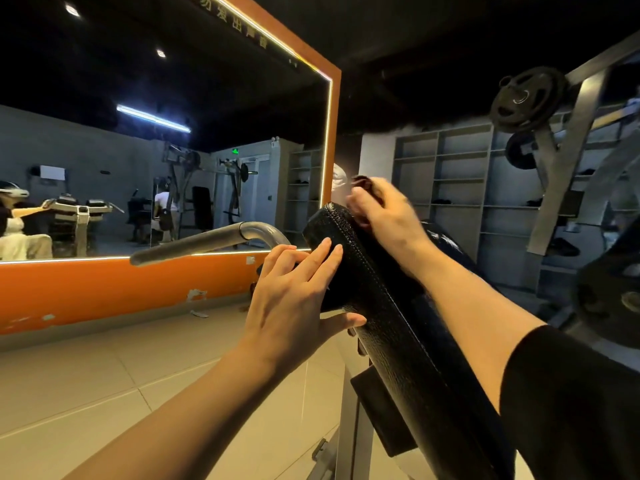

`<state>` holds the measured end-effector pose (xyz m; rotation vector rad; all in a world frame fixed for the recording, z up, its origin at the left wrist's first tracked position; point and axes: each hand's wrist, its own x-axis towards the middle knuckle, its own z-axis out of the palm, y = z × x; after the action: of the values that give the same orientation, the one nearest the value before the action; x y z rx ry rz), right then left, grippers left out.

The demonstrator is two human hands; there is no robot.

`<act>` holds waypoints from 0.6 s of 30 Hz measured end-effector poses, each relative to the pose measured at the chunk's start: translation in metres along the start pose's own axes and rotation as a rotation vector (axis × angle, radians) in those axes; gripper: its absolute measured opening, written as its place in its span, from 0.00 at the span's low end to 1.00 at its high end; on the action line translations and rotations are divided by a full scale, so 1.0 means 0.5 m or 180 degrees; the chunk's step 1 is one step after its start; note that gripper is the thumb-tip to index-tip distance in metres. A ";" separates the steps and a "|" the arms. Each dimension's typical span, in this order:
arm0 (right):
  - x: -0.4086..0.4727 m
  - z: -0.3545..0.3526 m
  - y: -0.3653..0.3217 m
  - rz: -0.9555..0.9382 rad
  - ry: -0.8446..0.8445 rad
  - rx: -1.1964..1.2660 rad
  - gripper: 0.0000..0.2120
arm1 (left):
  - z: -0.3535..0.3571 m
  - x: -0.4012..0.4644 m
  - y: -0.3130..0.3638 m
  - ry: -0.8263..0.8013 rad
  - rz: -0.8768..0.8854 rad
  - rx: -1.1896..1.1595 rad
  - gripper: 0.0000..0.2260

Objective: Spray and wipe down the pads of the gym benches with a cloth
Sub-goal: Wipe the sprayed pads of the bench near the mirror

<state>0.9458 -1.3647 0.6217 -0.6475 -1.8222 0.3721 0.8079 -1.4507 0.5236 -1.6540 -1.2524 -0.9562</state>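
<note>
Inclined bench pad (398, 327) runs 5 to 12 o'clock. Left hand (294, 292) braces its side, fingers straight. Right hand (384, 209) grips dark cloth (363, 183) at top end. Wiping apparently underway; lower pad probably remaining.

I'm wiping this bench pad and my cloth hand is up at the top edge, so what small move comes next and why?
Probably draw the right hand and its dark cloth down the black pad: the cloth sits at the top end, the long face below is uncovered, and the left hand steadies the side.
</note>
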 end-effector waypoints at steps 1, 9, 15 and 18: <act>0.003 0.012 -0.013 -0.0100 -0.0219 -0.0267 0.14 | 0.000 -0.001 -0.001 0.0008 0.0001 -0.0009 0.36; -0.004 -0.030 0.072 0.0515 0.0144 -0.0976 0.14 | -0.003 0.000 -0.003 -0.0089 0.0017 0.0011 0.38; -0.015 -0.037 0.077 0.0697 0.0275 -0.1077 0.12 | -0.006 0.000 0.005 -0.0124 -0.0022 -0.0036 0.38; -0.026 -0.017 0.013 0.0004 0.0055 -0.0468 0.09 | -0.002 -0.002 0.007 -0.0034 0.0012 -0.0058 0.37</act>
<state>0.9585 -1.3679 0.6110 -0.7511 -1.8444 0.2338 0.8113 -1.4525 0.5226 -1.6770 -1.2507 -0.9601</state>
